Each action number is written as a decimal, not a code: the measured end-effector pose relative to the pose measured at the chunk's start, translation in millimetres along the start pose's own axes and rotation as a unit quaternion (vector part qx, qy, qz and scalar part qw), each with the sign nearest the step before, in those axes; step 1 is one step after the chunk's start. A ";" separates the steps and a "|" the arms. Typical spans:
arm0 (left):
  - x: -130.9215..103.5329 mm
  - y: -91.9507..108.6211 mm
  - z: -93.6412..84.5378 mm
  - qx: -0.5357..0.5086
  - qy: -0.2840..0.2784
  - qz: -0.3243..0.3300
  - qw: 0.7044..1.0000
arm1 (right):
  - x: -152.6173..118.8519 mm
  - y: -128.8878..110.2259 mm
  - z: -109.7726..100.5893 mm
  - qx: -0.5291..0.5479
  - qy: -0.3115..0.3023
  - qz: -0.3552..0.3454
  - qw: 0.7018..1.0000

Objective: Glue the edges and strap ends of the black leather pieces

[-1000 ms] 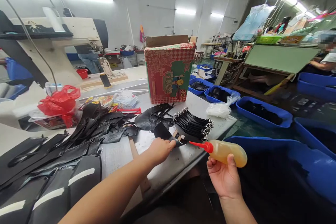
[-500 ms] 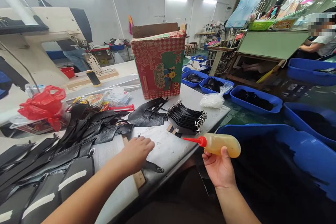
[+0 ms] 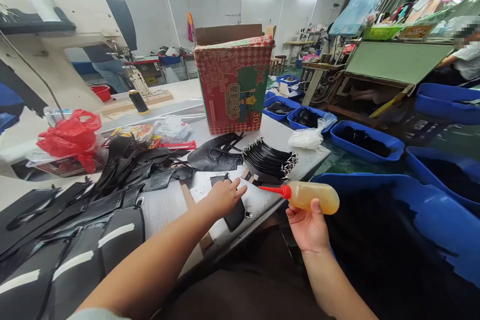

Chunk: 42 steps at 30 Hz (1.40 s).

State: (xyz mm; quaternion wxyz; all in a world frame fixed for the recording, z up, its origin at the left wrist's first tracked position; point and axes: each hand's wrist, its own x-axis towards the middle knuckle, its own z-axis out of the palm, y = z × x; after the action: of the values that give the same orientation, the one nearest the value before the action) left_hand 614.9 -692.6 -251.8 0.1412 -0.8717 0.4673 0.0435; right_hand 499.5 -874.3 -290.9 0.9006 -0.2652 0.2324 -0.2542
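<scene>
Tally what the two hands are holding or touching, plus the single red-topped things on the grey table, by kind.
Amber squeeze bottle with red nozzle, in the right hand: 1
Flat black leather piece under the left hand: 1
Red patterned cardboard box: 1
Red plastic bag: 1
Total: 4

Glue bottle [image 3: 313,198]: translucent glossy plastic. Black strap piece [image 3: 234,215]: matt leather-like. Table [image 3: 262,202]: smooth grey.

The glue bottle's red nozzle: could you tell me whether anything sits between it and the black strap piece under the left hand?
Nothing visible does. The glue bottle, held in the right hand, points its nozzle across open air above the table edge toward the black strap piece, which the left hand presses flat.
</scene>
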 end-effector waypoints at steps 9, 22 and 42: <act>-16.6 -5.8 22.1 -0.046 -0.012 -0.085 0.995 | 7.0 6.7 -29.8 -0.125 -0.048 -0.075 0.988; -25.0 -1.5 18.5 -0.102 -0.045 -0.116 0.987 | 11.9 32.5 -13.4 -0.344 -0.136 -0.139 0.919; -22.9 -0.8 25.1 -0.096 -0.034 -0.107 0.989 | 27.3 42.3 -18.9 -0.339 -0.127 -0.132 0.923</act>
State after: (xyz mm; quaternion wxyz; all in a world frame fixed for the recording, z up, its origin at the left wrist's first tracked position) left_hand 604.1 -666.6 -270.9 0.0768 -0.9240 0.3603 0.1024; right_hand 524.0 -866.0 -338.1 0.7374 -0.6126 0.1514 -0.2409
